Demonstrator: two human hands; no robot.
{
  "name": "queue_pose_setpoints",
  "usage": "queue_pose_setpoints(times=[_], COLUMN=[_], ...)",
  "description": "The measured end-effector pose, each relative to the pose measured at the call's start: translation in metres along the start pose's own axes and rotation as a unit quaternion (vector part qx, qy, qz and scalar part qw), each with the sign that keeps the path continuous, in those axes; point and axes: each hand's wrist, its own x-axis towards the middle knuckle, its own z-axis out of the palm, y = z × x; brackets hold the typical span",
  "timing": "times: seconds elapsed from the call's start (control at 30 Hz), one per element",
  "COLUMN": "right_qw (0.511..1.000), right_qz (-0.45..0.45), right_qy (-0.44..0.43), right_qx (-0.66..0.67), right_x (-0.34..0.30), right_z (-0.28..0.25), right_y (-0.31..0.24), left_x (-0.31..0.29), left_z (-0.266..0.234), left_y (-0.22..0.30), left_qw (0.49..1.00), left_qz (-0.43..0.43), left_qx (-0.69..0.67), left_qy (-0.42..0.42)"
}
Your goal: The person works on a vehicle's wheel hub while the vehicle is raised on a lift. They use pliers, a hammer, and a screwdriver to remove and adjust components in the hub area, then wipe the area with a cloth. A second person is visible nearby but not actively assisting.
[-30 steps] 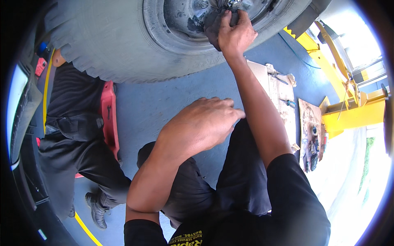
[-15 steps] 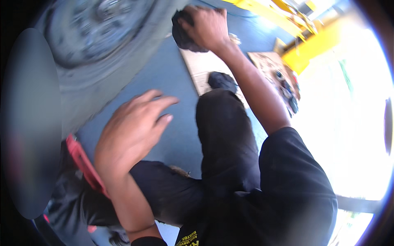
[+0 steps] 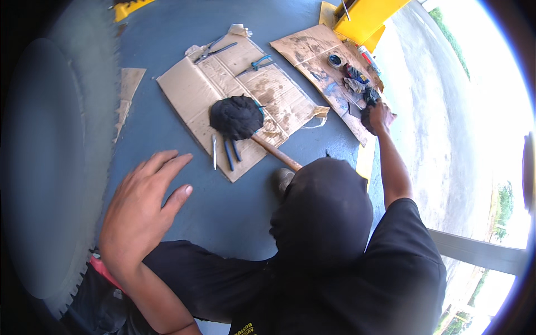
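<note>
My right hand [image 3: 382, 117] is at the far right over a stained cardboard sheet [image 3: 304, 47], its fingers closed on a black cloth [image 3: 367, 118]. On the left, my left hand [image 3: 142, 206] hovers above the blue floor beside the tire [image 3: 92, 134], empty, with fingers apart. A second, bunched black cloth [image 3: 237, 117] lies on the middle cardboard [image 3: 192, 95]. From beneath it come a wooden handle [image 3: 276, 152] and the blue grips of a hand tool [image 3: 231, 154]; their other ends are hidden. A slim silver tool [image 3: 214, 152] lies next to them.
Farther up the middle cardboard are dark-handled pliers [image 3: 212, 51] and blue-handled pliers [image 3: 255, 66]. A small round tin [image 3: 334, 60], crumpled rags [image 3: 355, 79] and a tube [image 3: 368, 58] sit on the right sheet. A yellow post [image 3: 365, 22] stands behind. My knee [image 3: 324, 212] rises in front.
My right hand has swung from beside the wheel to the right cardboard with the black cloth. The view has turned right, and my left hand stays raised and open.
</note>
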Motion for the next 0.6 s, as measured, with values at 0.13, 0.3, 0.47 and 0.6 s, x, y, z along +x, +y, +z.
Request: queue_pose_setpoints(times=[0.13,0.3,0.47,0.6], right_qw=[0.994,0.996,0.987,0.976], right_qz=[0.093,-0.049,-0.076,-0.175], right_qy=[0.031,-0.06,-0.132,-0.116], right_qx=[-0.041,0.042,0.042,0.06], right_x=[0.075,0.124,0.123,0.117], right_z=[0.064,0.121,0.165,0.169], right_y=[0.073,0.099,0.091,0.083], left_x=[0.049,0.105,0.137,0.118], left_z=[0.012,0.03,0.039,0.024], left_y=[0.026,0.049,0.055,0.052], left_qw=[0.998,0.992,0.987,0.985], left_qz=[-0.046,-0.093,-0.107,-0.121], left_qx=[0.02,0.042,0.079,0.094], left_qy=[-0.033,-0.074,-0.093,-0.083])
